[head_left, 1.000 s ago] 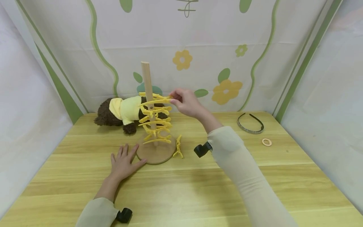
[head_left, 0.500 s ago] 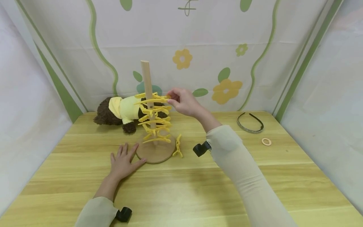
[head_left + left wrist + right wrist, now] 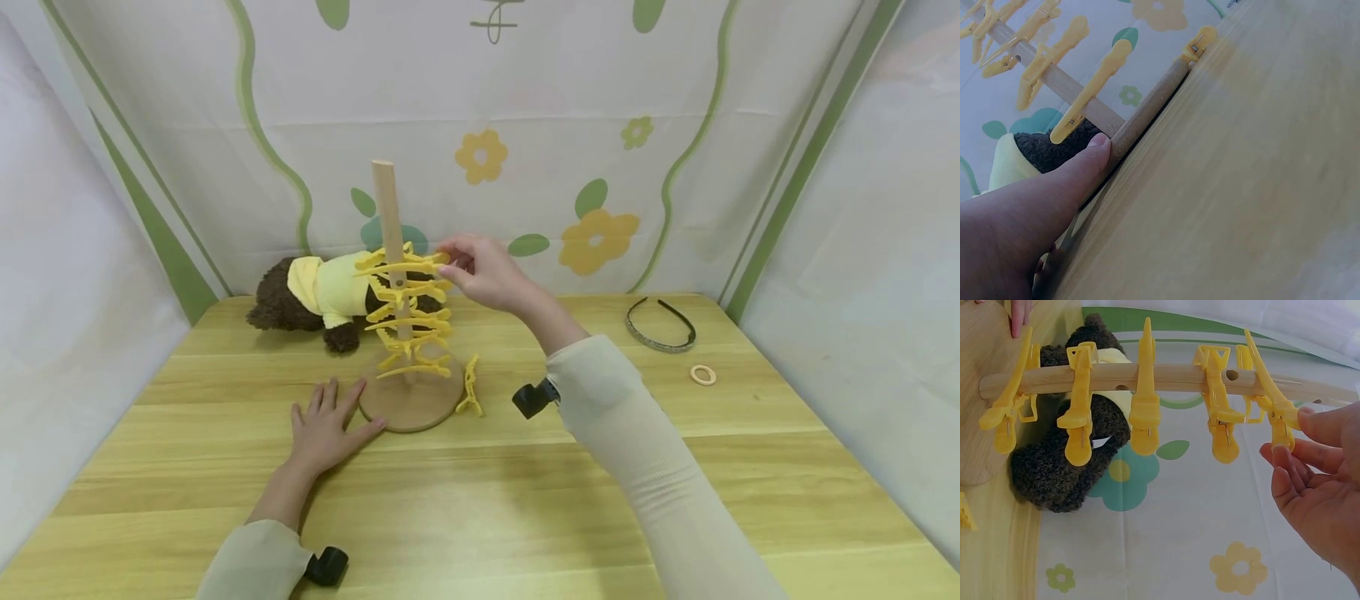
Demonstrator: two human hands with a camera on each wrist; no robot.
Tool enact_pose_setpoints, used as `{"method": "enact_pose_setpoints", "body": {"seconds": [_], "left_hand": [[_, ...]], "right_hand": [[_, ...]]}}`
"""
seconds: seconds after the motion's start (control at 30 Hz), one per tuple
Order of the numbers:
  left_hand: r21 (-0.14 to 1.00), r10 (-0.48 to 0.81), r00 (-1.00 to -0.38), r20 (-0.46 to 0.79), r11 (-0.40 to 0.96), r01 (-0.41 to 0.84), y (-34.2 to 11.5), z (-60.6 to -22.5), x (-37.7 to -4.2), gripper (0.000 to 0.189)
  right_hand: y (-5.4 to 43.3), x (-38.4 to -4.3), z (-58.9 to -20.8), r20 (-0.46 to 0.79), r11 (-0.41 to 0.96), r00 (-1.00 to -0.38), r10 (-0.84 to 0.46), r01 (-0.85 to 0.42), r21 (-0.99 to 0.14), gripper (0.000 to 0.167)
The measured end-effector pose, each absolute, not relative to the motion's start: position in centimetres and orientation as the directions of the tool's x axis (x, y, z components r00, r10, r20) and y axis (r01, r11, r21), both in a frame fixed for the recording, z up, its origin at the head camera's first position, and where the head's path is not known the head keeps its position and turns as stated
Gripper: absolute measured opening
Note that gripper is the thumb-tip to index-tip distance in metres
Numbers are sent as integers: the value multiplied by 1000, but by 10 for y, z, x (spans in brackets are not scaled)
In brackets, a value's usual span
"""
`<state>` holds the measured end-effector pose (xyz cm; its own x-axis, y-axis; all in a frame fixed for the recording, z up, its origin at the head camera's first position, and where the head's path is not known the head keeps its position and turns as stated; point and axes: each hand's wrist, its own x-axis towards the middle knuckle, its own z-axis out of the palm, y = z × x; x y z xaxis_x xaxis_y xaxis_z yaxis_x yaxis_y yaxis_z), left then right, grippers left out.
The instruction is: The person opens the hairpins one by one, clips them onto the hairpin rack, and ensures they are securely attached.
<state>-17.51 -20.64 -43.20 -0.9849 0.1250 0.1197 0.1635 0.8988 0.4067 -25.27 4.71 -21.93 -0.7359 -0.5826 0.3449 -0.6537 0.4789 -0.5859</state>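
Note:
A wooden post (image 3: 386,200) rises from a round wooden base (image 3: 412,412), with several yellow hair clips attached one above another. My right hand (image 3: 491,275) pinches the handle end of the uppermost hair clip (image 3: 1270,394) between thumb and fingers. In the right wrist view that clip's jaws straddle the post. Fingers spread, my left hand (image 3: 324,435) lies by the left of the base, thumb and forefinger at its rim. The left wrist view shows the thumb (image 3: 1094,150) pressed against the base edge. A loose yellow hair clip (image 3: 470,386) lies right beside the base.
Behind the post, a brown plush toy (image 3: 281,296) in a yellow top lies on its side by the back wall. A dark headband (image 3: 667,347) with a glittery band and a pale ring (image 3: 703,375) are at the right rear of the wooden table (image 3: 465,517).
The right hand has shifted slightly left, and the top clip's tips now reach farther past the post. My left hand has stayed at the base.

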Motion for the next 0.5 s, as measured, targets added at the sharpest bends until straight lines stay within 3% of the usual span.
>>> {"method": "enact_pose_setpoints", "body": {"seconds": [0.5], "left_hand": [[401,128,-983,131,900,170,-204,-434,-175,81]], "right_hand": [[67,-250,-227,396,456,-767,-505,-627,-632,42]]}}
